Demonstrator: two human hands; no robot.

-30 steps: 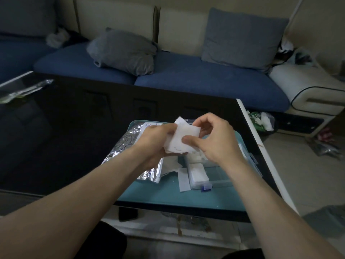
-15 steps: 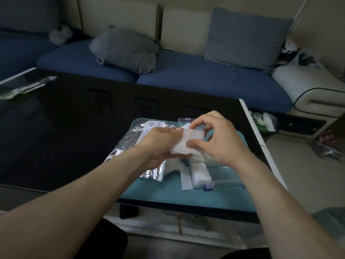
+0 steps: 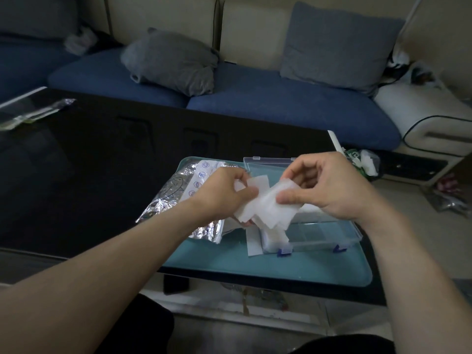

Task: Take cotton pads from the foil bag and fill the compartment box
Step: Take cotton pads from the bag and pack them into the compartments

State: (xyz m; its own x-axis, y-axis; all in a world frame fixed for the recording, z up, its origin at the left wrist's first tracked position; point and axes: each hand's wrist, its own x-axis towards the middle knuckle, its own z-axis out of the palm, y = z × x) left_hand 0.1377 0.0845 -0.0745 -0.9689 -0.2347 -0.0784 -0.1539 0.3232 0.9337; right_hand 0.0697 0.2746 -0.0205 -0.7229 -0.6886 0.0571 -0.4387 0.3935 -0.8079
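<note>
You hold a bundle of cotton pads (image 3: 265, 208) above the compartment box (image 3: 324, 232) — ready to sort them.

Your left hand (image 3: 222, 194) pinches the bundle at 9 o'clock and your right hand (image 3: 329, 185) pinches it at 3 o'clock, probably to peel off a few pads for one cell. The foil bag (image 3: 178, 198) lies at 9 o'clock of the box, on the teal mat (image 3: 229, 264). The open lid (image 3: 268, 164) stands at 12 o'clock. One cell at the box's 9 o'clock end already has pads — the fanned bundle hides it partly.

cotton pads (image 3: 265, 205) now fanned apart between hands
</note>
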